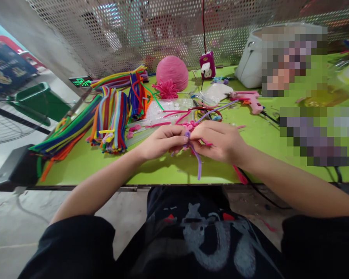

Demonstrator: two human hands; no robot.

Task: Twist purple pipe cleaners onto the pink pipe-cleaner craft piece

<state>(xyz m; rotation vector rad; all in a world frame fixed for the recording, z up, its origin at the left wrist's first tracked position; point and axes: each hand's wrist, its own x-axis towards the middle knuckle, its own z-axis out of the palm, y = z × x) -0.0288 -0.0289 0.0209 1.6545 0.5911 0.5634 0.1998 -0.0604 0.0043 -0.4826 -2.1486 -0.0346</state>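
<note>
Both hands meet over the front middle of the green table. My left hand (168, 141) pinches a purple pipe cleaner (199, 164) near a small curled knot. From the other side, my right hand (221, 141) has its fingers closed on the same purple piece, and one end hangs down below them. Pink curled pieces (191, 125) show just behind the fingertips, partly hidden by the hands. Another purple strand (218, 109) slants up and to the right behind my right hand.
Bundles of coloured pipe cleaners (110, 120) lie at the left. A pink yarn ball (172, 73), a purple socket block (207, 66) and a pink glue gun (250, 100) sit farther back. A white container (250, 58) stands at the back right, and a black cable (257, 192) crosses the front edge.
</note>
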